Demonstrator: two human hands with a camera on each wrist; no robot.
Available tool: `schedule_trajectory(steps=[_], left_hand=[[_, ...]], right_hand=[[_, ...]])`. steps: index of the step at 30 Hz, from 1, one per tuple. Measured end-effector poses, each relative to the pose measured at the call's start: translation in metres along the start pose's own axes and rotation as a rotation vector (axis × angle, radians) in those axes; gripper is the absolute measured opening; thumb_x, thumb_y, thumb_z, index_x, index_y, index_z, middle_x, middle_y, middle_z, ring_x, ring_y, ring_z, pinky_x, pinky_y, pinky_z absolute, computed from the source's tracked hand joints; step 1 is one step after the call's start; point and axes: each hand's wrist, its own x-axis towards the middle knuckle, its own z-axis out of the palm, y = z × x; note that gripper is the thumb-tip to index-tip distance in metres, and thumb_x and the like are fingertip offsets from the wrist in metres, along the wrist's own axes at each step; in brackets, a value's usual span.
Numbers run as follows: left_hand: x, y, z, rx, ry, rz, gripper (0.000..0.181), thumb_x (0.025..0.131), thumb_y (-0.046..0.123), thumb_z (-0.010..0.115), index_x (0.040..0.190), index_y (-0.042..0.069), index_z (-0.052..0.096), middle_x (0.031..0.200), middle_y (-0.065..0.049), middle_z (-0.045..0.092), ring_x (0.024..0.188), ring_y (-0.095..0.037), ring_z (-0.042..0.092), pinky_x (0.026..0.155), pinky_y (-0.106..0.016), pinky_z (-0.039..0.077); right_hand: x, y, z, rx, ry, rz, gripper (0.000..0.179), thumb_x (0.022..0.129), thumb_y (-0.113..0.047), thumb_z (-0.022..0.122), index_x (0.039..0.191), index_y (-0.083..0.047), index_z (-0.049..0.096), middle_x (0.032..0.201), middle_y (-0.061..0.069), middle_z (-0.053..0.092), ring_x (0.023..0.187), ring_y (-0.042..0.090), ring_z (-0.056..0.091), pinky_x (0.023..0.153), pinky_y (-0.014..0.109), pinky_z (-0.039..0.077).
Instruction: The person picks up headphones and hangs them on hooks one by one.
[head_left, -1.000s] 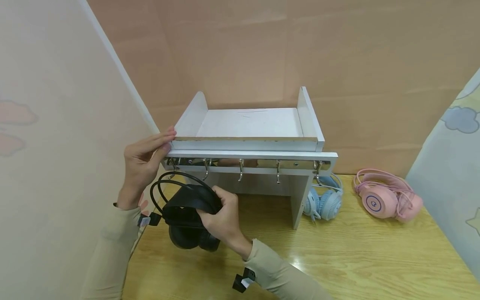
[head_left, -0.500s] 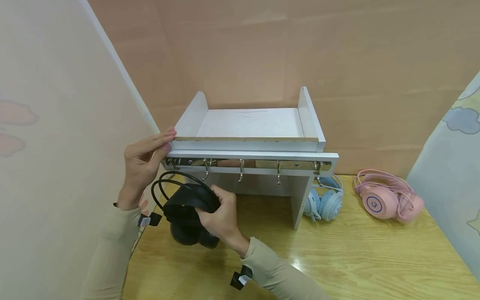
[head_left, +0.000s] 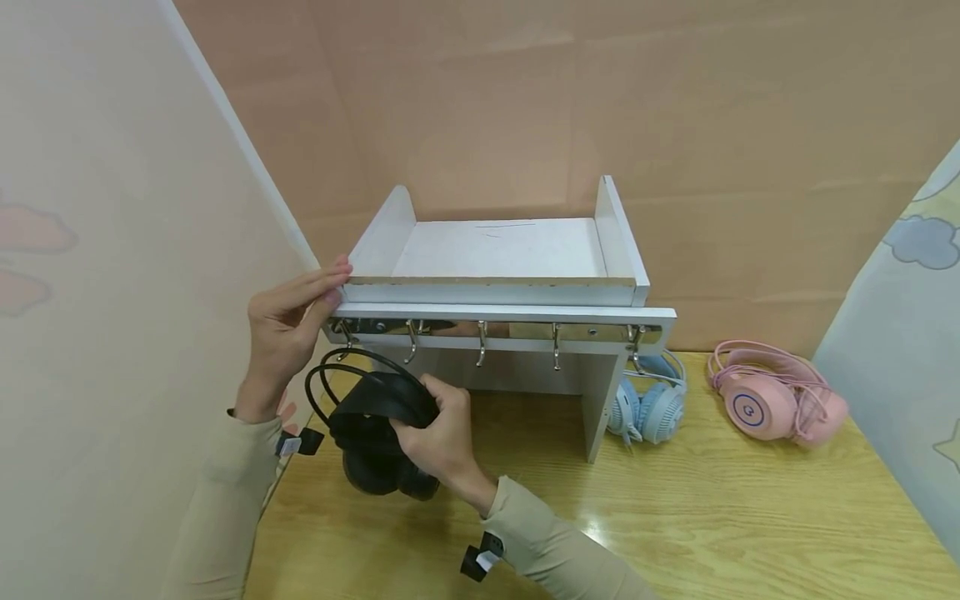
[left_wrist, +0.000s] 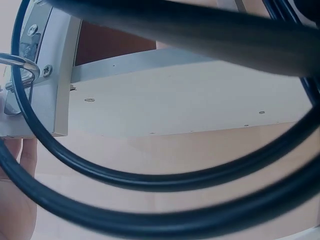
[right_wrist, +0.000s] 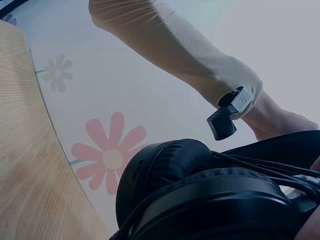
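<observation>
In the head view, my right hand grips a pair of black over-ear headphones by the headband, thumb in front. Two thin black bands arch up from them, close below the leftmost hook of a white shelf. Black ear cups hang down over the wooden table. My left hand rests with straight fingers and thumb against the shelf's left front corner, holding nothing.
Several metal hooks line the shelf's front rail. Light blue headphones lie beside the shelf's right leg, and pink headphones farther right on the wooden table. A pale wall panel stands close on the left.
The black headphones and my right hand have shifted very slightly, the ear cups swinging a little right. My left hand stays at the shelf corner.
</observation>
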Motion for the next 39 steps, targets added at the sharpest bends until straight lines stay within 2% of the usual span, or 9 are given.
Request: schedule_trajectory(steps=[11, 19, 27, 35, 39], left_hand=[[0.0, -0.001, -0.001, 0.005, -0.007, 0.004, 0.027, 0.09, -0.026, 0.06, 0.114, -0.022, 0.071, 0.125, -0.015, 0.078, 0.131, -0.027, 0.07, 0.115, -0.036, 0.054], [0.0, 0.0, -0.003, 0.007, -0.017, -0.002, 0.027, 0.09, -0.026, 0.06, 0.114, -0.023, 0.071, 0.126, -0.016, 0.078, 0.131, -0.027, 0.069, 0.114, -0.035, 0.054], [0.001, 0.002, -0.002, 0.018, -0.024, -0.014, 0.027, 0.09, -0.026, 0.06, 0.115, -0.022, 0.071, 0.126, -0.015, 0.078, 0.132, -0.027, 0.069, 0.115, -0.036, 0.054], [0.002, 0.002, -0.002, 0.024, -0.018, -0.013, 0.028, 0.09, -0.026, 0.06, 0.114, -0.022, 0.071, 0.125, -0.015, 0.078, 0.132, -0.028, 0.069, 0.115, -0.035, 0.054], [0.001, 0.002, -0.002, 0.02, -0.009, -0.015, 0.027, 0.09, -0.026, 0.06, 0.114, -0.022, 0.071, 0.124, -0.014, 0.079, 0.132, -0.028, 0.069, 0.115, -0.036, 0.054]], right_hand=[[0.001, 0.002, 0.001, -0.005, 0.007, -0.001, 0.014, 0.082, 0.002, 0.076, 0.076, -0.005, 0.066, 0.061, 0.008, 0.064, 0.052, -0.001, 0.047, 0.046, 0.012, 0.038], [0.005, 0.004, 0.005, -0.025, -0.029, 0.019, 0.01, 0.081, 0.001, 0.077, 0.08, -0.005, 0.07, 0.072, 0.01, 0.073, 0.057, -0.001, 0.056, 0.049, 0.013, 0.048], [0.011, 0.006, 0.008, -0.027, -0.047, 0.048, 0.009, 0.08, 0.003, 0.077, 0.081, -0.003, 0.07, 0.074, 0.011, 0.075, 0.057, -0.001, 0.056, 0.049, 0.013, 0.048], [0.016, 0.011, 0.01, -0.03, -0.09, 0.109, 0.005, 0.083, 0.0, 0.077, 0.086, 0.0, 0.074, 0.082, 0.012, 0.078, 0.065, 0.002, 0.062, 0.056, 0.015, 0.052], [0.016, 0.013, 0.011, -0.043, -0.101, 0.109, 0.006, 0.083, 0.0, 0.077, 0.088, 0.0, 0.074, 0.083, 0.012, 0.078, 0.067, 0.004, 0.063, 0.058, 0.016, 0.053]])
